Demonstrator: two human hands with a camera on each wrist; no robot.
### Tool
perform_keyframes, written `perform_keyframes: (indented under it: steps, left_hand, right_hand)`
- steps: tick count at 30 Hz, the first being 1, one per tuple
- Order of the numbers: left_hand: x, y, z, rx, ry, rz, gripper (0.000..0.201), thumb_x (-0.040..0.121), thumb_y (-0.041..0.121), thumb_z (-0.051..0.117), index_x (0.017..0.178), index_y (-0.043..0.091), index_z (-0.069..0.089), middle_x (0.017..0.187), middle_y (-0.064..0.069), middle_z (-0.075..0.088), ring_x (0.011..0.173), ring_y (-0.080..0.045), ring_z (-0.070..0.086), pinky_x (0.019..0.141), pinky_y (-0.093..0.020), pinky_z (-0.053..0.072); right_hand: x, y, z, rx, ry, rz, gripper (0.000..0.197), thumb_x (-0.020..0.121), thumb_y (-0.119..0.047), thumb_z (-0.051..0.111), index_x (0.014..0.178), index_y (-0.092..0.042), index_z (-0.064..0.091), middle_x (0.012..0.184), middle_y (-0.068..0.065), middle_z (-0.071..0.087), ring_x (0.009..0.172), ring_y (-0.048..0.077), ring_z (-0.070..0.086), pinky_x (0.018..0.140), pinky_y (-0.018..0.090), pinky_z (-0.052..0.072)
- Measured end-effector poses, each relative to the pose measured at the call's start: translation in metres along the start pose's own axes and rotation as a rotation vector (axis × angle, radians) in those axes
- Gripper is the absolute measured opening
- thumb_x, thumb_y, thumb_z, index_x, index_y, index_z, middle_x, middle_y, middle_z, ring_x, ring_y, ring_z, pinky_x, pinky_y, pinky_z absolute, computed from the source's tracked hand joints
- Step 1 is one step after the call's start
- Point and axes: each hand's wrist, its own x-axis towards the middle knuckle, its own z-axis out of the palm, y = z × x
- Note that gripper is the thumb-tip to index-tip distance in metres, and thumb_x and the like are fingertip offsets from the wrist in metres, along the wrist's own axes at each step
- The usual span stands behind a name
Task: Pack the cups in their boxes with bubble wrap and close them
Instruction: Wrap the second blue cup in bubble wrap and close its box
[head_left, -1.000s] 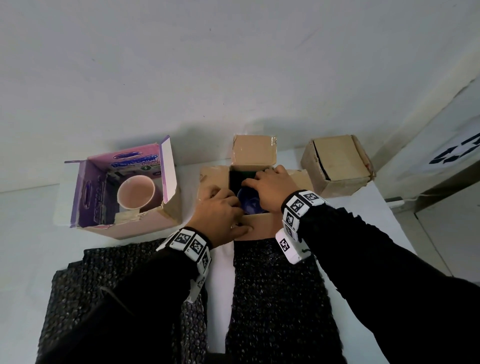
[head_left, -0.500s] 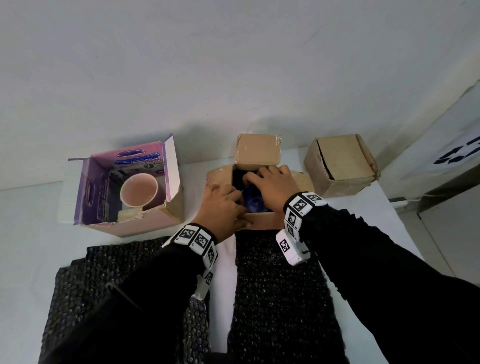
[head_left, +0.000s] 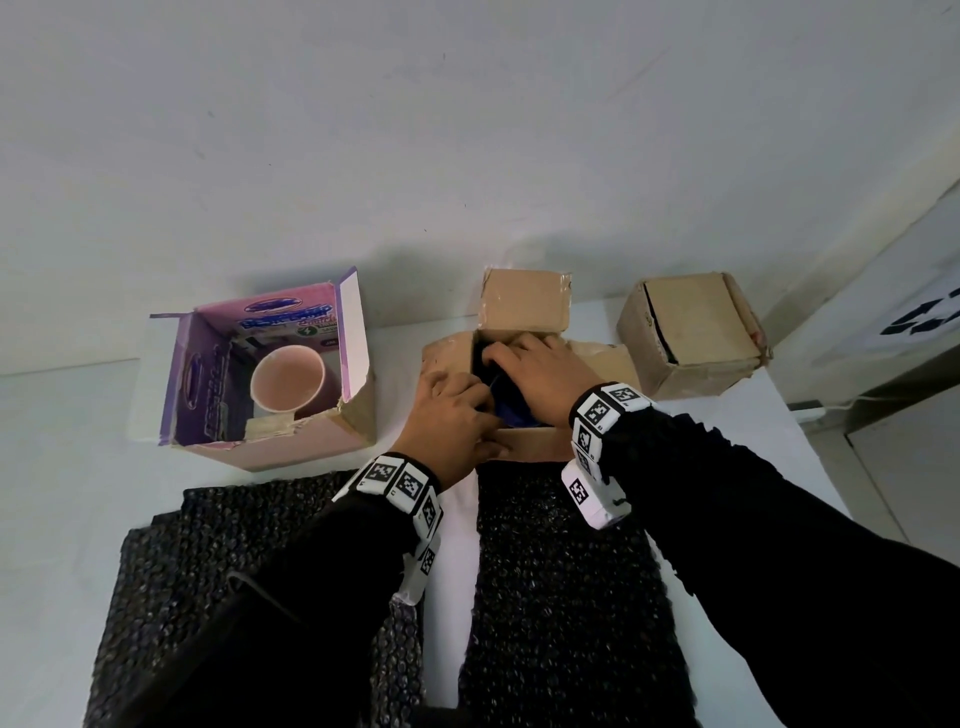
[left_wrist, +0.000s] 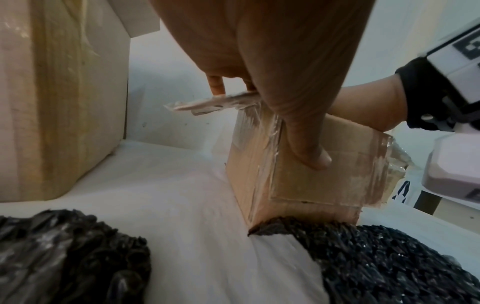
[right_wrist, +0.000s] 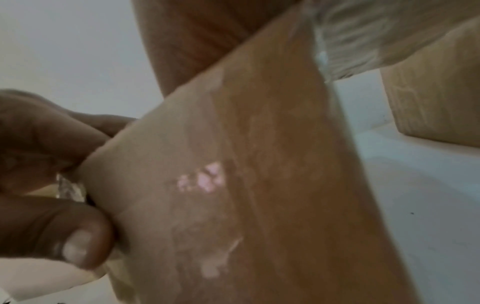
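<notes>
An open brown box (head_left: 535, 449) stands in the middle of the table, with a blue cup (head_left: 511, 413) and dark wrap inside. My right hand (head_left: 540, 371) reaches down into it, fingers curled over the cup; their tips are hidden. My left hand (head_left: 449, 423) grips the box's front left corner (left_wrist: 324, 181), thumb (left_wrist: 311, 156) on the front wall and fingers over the left flap. The right wrist view is filled by a blurred brown flap (right_wrist: 259, 164). A pink cup (head_left: 288, 379) stands in the open purple box (head_left: 291, 447) at the left.
A closed brown box (head_left: 691, 332) sits at the back right near the table's edge. Two black bubble wrap sheets lie in front, one on the left (head_left: 208, 571) and one under the right arm (head_left: 561, 597). The white wall rises just behind the boxes.
My left hand has slid right toward the box's opening. The right hand has sunk lower over the blue cup, so less of the cup shows.
</notes>
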Motion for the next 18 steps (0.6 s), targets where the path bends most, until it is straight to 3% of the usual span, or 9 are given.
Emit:
perform_keyframes:
  steps: [2,6,11,14,18]
  left_hand:
    - [-0.001,0.000,0.000,0.003,-0.001,-0.005,0.025,0.063,0.050,0.079,0.074,0.027,0.073,0.089,0.006,0.062,0.102,-0.023,0.058,0.092,-0.053,0.038]
    - [-0.003,0.001,0.001,0.041,0.007,-0.015,0.025,0.065,0.051,0.078,0.076,0.028,0.074,0.092,0.007,0.065,0.108,-0.020,0.058,0.098,-0.050,0.030]
    - [-0.003,0.005,-0.007,0.104,0.013,-0.035,0.025,0.066,0.051,0.077,0.072,0.028,0.072,0.085,0.013,0.071,0.112,-0.015,0.060,0.099,-0.045,0.024]
    - [-0.004,0.012,-0.009,0.112,0.024,-0.042,0.024,0.068,0.049,0.074,0.075,0.027,0.071,0.086,0.011,0.072,0.108,-0.017,0.060,0.096,-0.043,0.027]
    - [-0.009,0.026,-0.010,0.120,0.057,-0.043,0.028,0.064,0.040,0.080,0.085,0.025,0.071,0.086,0.006,0.071,0.093,-0.022,0.063,0.089,-0.039,0.030]
  right_hand:
    - [0.002,0.002,0.003,-0.030,-0.017,0.021,0.048,0.092,-0.027,0.050,0.138,-0.027,0.037,0.136,0.001,0.052,0.126,0.021,0.040,0.098,0.038,0.030]
    - [0.000,0.003,0.003,-0.135,0.000,0.006,0.040,0.096,-0.029,0.046,0.136,-0.030,0.048,0.135,-0.001,0.041,0.125,0.022,0.032,0.098,0.035,0.029]
    - [-0.011,0.008,-0.005,0.003,-0.022,0.044,0.049,0.087,-0.017,0.057,0.135,-0.024,0.051,0.130,0.001,0.051,0.118,0.023,0.044,0.094,0.035,0.038]
    - [-0.029,0.012,-0.010,0.087,0.084,0.049,0.040,0.082,-0.010,0.057,0.121,-0.018,0.062,0.120,0.004,0.060,0.112,0.025,0.048,0.090,0.040,0.045]
    - [-0.066,0.016,-0.012,0.100,0.303,0.040,0.033,0.077,-0.016,0.044,0.096,-0.016,0.070,0.101,0.004,0.066,0.096,0.026,0.053,0.081,0.042,0.047]
